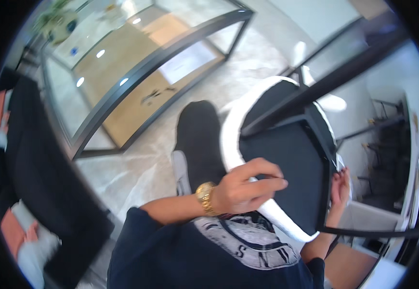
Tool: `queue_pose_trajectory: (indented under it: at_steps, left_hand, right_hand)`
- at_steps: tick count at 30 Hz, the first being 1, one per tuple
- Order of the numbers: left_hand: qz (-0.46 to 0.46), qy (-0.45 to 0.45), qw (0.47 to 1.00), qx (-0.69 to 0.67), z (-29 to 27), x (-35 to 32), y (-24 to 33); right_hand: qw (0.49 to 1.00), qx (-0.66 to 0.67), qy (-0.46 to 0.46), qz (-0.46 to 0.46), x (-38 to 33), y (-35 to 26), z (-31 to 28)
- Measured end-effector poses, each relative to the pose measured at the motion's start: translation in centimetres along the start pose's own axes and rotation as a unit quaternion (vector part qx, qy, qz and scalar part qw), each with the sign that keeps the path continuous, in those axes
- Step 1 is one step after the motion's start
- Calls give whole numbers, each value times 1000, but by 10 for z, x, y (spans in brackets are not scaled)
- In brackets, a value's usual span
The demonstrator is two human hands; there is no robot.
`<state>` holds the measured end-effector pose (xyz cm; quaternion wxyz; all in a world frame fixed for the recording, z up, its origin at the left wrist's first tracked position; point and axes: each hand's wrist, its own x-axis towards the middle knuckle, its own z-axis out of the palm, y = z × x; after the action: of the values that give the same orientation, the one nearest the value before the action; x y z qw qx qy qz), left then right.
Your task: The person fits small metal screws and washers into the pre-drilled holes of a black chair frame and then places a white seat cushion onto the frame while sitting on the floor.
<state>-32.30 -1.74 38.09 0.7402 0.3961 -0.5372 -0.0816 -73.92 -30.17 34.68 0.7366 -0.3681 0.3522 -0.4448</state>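
Note:
An upturned chair point(286, 159) rests against my lap, with a white fluffy seat edge, a black underside and dark metal legs sticking out. My left hand point(248, 188), with a gold watch point(205, 197) on its wrist, hovers over the near left rim of the seat. Its fingers are curled together in a pinch; whatever is between them, if anything, is too small to make out. At the far right side, my right hand point(340, 188) grips the chair edge beside the black frame point(326, 180), its fingers partly hidden.
A black-framed glass table point(156, 62) stands ahead on the left, with a wooden lower shelf point(123, 113) holding small dark parts and a white sheet point(188, 62). On the left, another person's hand point(31, 232) shows beside a black seat point(50, 192). Chair legs reach toward the right.

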Motion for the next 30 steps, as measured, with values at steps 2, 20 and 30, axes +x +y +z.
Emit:
queue_pose_trajectory:
  at_steps: [2, 20, 30]
  left_hand:
    - [6, -2, 1000, 30, 1, -1, 1]
    - [-90, -59, 975, 195, 10, 6, 8]
    - [-134, -101, 965, 199, 12, 8, 11]
  right_hand:
    - [1000, -8, -1, 10, 3, 3, 15]
    - [998, 32, 48, -1, -5, 0, 44]
    - [992, -24, 122, -30, -7, 3, 44]
